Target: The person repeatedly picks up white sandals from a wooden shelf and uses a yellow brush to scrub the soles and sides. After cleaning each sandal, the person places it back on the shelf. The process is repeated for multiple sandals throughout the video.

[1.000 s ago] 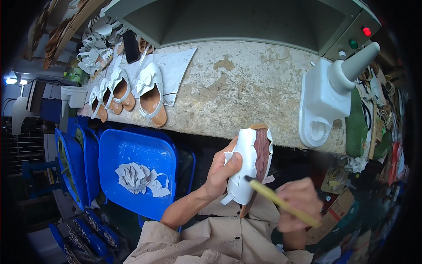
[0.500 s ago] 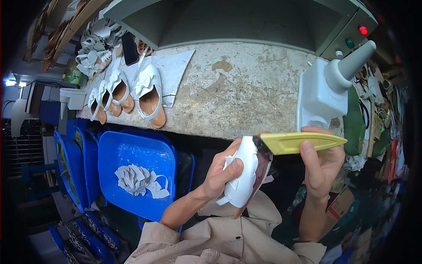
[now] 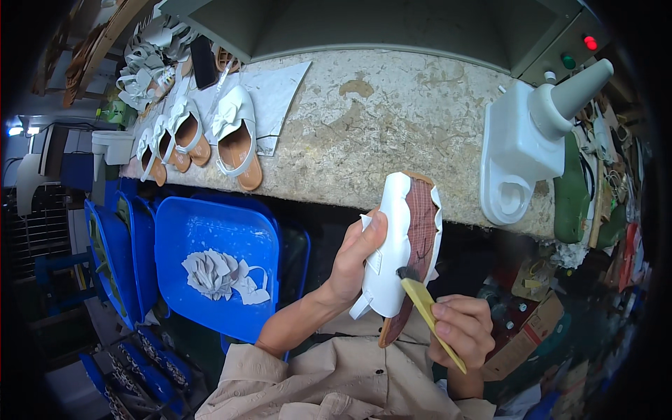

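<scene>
My left hand (image 3: 352,264) is closed around the side of a white sandal (image 3: 386,269) held upright above my lap, at the bench's front edge. Its reddish-brown underside (image 3: 423,227) is turned to the right, with the white upper's scalloped edge folded along it. In my right hand (image 3: 465,332) is a brush (image 3: 425,313) with a flat yellow handle, pinched between thumb and fingers. The dark bristles are at the lower part of the underside, next to the white edge; whether they touch cannot be made out.
Several white sandals with bows (image 3: 236,143) stand on the worn bench (image 3: 336,133) at the left. A white dispenser with a cone-shaped top (image 3: 525,140) is at the right. White cut pieces (image 3: 217,275) lie in a blue bin (image 3: 171,231) below. A grey metal housing (image 3: 378,31) spans the back.
My right hand has moved down and left, bringing the brush from the sandal's top end to its lower part. The sandal has turned, showing more of its underside.
</scene>
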`<control>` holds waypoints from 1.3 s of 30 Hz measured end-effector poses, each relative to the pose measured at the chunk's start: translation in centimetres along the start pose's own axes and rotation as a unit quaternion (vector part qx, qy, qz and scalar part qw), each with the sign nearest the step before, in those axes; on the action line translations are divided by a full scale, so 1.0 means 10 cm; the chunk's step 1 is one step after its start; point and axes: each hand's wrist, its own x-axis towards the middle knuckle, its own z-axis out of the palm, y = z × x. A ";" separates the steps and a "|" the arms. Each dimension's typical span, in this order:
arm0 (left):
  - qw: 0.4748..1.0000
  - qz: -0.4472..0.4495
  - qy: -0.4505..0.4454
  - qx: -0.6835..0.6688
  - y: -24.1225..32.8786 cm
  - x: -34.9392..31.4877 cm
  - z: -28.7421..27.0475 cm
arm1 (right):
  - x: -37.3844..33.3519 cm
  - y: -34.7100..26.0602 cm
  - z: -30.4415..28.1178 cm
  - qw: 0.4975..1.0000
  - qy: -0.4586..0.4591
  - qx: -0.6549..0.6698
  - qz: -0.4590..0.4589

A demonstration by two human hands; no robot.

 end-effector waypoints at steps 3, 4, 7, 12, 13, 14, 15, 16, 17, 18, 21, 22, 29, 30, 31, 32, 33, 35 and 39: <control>1.000 -0.007 -0.020 -0.013 -0.04 0.00 -0.04 | 0.07 0.00 0.01 0.998 0.052 -0.024 -0.018; 0.999 -0.005 -0.038 -0.009 -0.04 -0.01 -0.07 | 0.16 0.01 0.02 0.998 0.033 -0.055 -0.020; 0.999 -0.008 -0.039 0.000 -0.02 -0.05 -0.03 | 0.39 -0.06 0.07 0.991 -0.045 -0.122 -0.038; 1.000 -0.008 -0.014 -0.026 -0.03 0.00 -0.01 | 0.31 -0.08 0.13 0.988 -0.037 -0.134 -0.066; 1.000 -0.002 0.001 -0.008 0.00 -0.03 0.01 | 0.30 -0.09 0.14 0.987 -0.059 -0.132 -0.069; 1.000 -0.003 -0.003 -0.025 -0.03 -0.01 -0.02 | 0.28 -0.09 0.15 0.986 -0.080 -0.130 -0.071; 0.999 -0.004 -0.008 -0.044 -0.08 0.03 -0.07 | 0.23 -0.11 0.14 0.993 -0.077 -0.059 -0.073; 0.999 -0.005 -0.007 -0.053 -0.09 0.04 -0.07 | 0.20 -0.10 0.15 0.994 -0.050 -0.071 -0.062; 0.998 -0.005 -0.005 -0.063 -0.10 0.05 -0.07 | 0.17 -0.08 0.17 0.995 -0.024 -0.084 -0.051; 0.997 -0.005 -0.002 -0.072 -0.11 0.07 -0.07 | 0.15 -0.07 0.18 0.994 0.004 -0.097 -0.041; 0.995 -0.021 -0.026 -0.095 -0.16 0.09 -0.20 | 0.19 -0.14 0.06 0.999 -0.035 0.011 -0.022; 0.994 -0.028 -0.035 -0.103 -0.14 0.11 -0.21 | 0.17 -0.17 0.01 0.997 -0.030 0.062 -0.030; 0.987 -0.025 0.016 -0.157 0.03 0.19 -0.12 | 0.13 -0.04 -0.30 0.989 -0.095 -0.111 0.035; 0.986 -0.022 0.034 -0.164 0.11 0.21 0.02 | 0.10 -0.02 -0.27 0.981 -0.139 -0.133 0.023; 0.984 -0.020 0.052 -0.170 0.17 0.23 0.11 | 0.09 -0.04 -0.22 0.971 -0.182 -0.155 0.012; 0.985 -0.014 0.038 -0.168 0.16 0.25 0.09 | 0.09 -0.05 -0.17 0.958 -0.225 -0.176 0.001; 0.986 -0.007 0.023 -0.167 0.13 0.27 0.04 | 0.07 -0.05 -0.13 0.957 -0.219 -0.193 -0.004; 0.985 0.001 -0.009 -0.173 0.08 0.30 -0.05 | 0.05 0.00 -0.07 0.952 -0.204 -0.226 -0.014; 0.992 0.118 -0.023 -0.041 0.07 0.24 -0.05 | 0.05 0.06 -0.07 0.963 -0.113 -0.242 -0.045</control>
